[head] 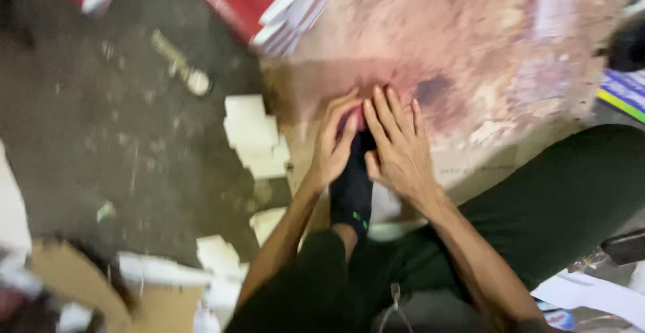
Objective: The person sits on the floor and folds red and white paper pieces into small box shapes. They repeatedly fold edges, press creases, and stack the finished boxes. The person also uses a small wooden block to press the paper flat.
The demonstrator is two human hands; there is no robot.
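Blurred view. Both hands press on a stained board (470, 44) on the floor (101, 138). The left hand (334, 146) and right hand (398, 145) lie side by side at a dark-socked foot (353, 188), fingers spread flat; whether they grip anything I cannot tell. White boxes (254, 135) lie at nine o'clock, red ones (259, 1) at eleven.

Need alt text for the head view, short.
Blurred top-down view: the left hand and right hand press together on a small reddish item, hard to identify, over a black-socked foot on a stained pink board. White card pieces and red-and-white boxes lie on the dark floor.
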